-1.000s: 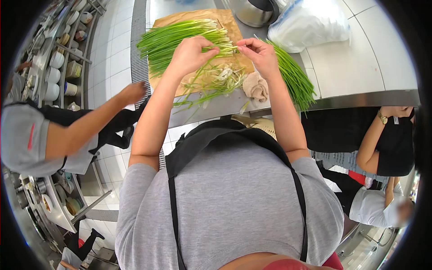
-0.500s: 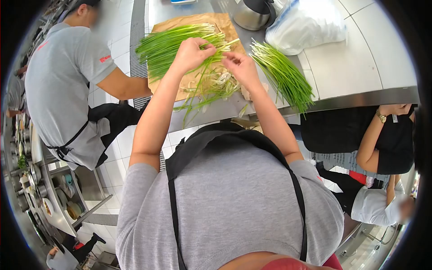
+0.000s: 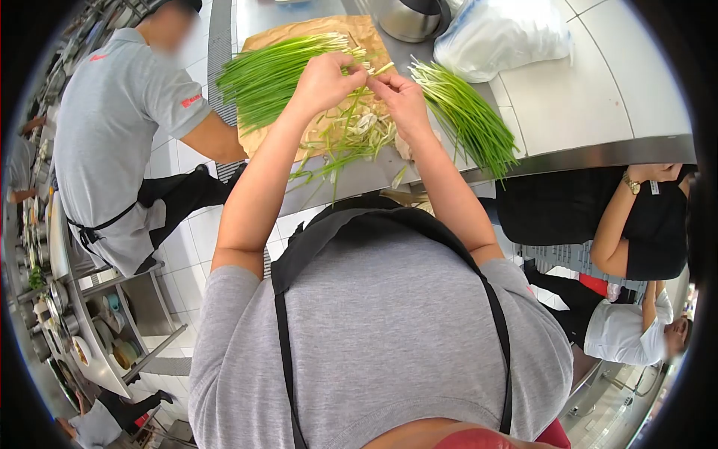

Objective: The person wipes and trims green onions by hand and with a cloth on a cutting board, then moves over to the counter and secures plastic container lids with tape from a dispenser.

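Observation:
On brown paper [image 3: 366,31] at the counter's front lies a wide bundle of green stalks [image 3: 262,78], white ends to the right. My left hand [image 3: 327,81] is closed on a green stalk at the right end of this bundle. Close beside it, the fingers of my right hand [image 3: 400,99] pinch the same stalk near its pale end [image 3: 385,68]. Below both hands is a loose pile of peeled leaves and scraps [image 3: 359,135]. A second bundle of green stalks [image 3: 467,120] lies right of my right hand. My right forearm partly hides a beige cloth [image 3: 404,147].
A metal jug [image 3: 407,19] and a stuffed white plastic bag [image 3: 501,37] stand at the back right. A co-worker in a grey shirt [image 3: 120,112] leans in at the left, and a person in black [image 3: 561,206] is at the right. Shelves with dishes [image 3: 112,329] are lower left.
The co-worker at the left has come upright beside the counter. My hands parted slightly, then came together again on a stalk. The view has shifted a little.

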Action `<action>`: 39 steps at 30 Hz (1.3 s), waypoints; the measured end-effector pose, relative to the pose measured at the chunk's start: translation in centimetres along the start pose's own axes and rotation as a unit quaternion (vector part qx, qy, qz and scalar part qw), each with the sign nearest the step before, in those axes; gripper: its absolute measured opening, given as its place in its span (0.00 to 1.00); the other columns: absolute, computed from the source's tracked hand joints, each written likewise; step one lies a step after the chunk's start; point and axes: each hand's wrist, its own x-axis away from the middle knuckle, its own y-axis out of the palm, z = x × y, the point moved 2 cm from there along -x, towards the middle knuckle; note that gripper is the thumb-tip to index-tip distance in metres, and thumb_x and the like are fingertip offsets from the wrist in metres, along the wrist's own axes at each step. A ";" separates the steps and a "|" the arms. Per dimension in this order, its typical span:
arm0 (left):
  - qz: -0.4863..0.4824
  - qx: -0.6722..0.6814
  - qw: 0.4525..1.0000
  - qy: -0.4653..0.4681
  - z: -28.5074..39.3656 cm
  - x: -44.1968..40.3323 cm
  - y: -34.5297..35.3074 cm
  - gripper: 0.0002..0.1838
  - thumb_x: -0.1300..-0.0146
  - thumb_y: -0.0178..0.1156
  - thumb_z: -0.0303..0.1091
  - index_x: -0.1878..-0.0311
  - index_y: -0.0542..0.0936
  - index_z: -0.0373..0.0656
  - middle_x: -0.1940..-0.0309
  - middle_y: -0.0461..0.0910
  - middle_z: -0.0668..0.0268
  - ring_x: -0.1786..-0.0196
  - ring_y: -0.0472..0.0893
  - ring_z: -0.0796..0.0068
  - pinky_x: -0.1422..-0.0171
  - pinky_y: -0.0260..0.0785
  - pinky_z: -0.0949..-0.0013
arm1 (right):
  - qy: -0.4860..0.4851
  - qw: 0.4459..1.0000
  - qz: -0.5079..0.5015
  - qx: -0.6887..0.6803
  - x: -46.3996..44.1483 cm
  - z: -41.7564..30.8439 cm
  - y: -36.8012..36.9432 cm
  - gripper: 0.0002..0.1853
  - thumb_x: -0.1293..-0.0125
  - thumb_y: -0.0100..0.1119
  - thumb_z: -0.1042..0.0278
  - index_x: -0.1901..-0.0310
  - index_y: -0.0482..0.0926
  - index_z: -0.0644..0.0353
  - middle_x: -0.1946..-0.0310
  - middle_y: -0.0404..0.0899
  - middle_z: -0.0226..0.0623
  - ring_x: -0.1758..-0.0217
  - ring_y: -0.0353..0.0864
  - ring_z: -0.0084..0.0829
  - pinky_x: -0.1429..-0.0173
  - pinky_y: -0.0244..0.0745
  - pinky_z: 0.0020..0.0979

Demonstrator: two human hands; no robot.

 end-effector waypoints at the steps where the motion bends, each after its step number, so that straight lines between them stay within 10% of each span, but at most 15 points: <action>1: -0.007 0.021 1.000 -0.014 0.1 -0.2 -0.1 0.12 0.50 0.60 0.39 0.69 0.79 0.38 0.78 0.77 0.65 0.77 0.71 0.80 0.68 0.65 0.74 | 0.007 1.000 -0.003 0.022 0.1 0.1 -0.1 0.09 0.47 0.63 0.67 0.70 0.80 0.65 0.81 0.74 0.26 0.79 0.66 0.13 0.75 0.60 0.18; 12: 0.025 0.000 0.999 -0.025 2.6 -0.8 -3.0 0.15 0.51 0.57 0.41 0.66 0.79 0.40 0.75 0.78 0.54 0.70 0.78 0.60 0.63 0.69 0.63 | 0.045 0.996 -0.013 0.080 0.2 4.0 -1.3 0.09 0.47 0.62 0.67 0.68 0.80 0.65 0.79 0.77 0.27 0.77 0.70 0.15 0.72 0.64 0.19; 18: -0.039 -0.266 0.962 -0.056 -0.8 0.0 -1.9 0.14 0.53 0.60 0.39 0.63 0.81 0.44 0.75 0.79 0.59 0.70 0.79 0.61 0.66 0.69 0.63 | 0.112 0.989 -0.028 -0.089 -0.2 2.4 -2.3 0.09 0.45 0.60 0.68 0.65 0.80 0.63 0.73 0.79 0.28 0.72 0.74 0.18 0.65 0.66 0.19; 27: -0.070 0.061 0.994 -0.050 2.7 -0.9 -1.8 0.16 0.50 0.63 0.44 0.65 0.82 0.40 0.82 0.77 0.67 0.78 0.71 0.83 0.72 0.64 0.75 | 0.090 0.981 -0.132 -0.114 -0.8 -2.1 -0.6 0.10 0.43 0.58 0.68 0.62 0.79 0.63 0.67 0.79 0.31 0.66 0.75 0.18 0.59 0.67 0.21; 39: 0.053 0.214 0.968 -0.118 0.7 -1.4 -4.6 0.15 0.49 0.65 0.38 0.64 0.81 0.36 0.73 0.79 0.70 0.69 0.73 0.87 0.63 0.65 0.80 | 0.068 0.967 -0.201 0.143 0.6 0.1 0.5 0.11 0.45 0.60 0.67 0.61 0.79 0.63 0.72 0.79 0.30 0.68 0.75 0.20 0.60 0.68 0.21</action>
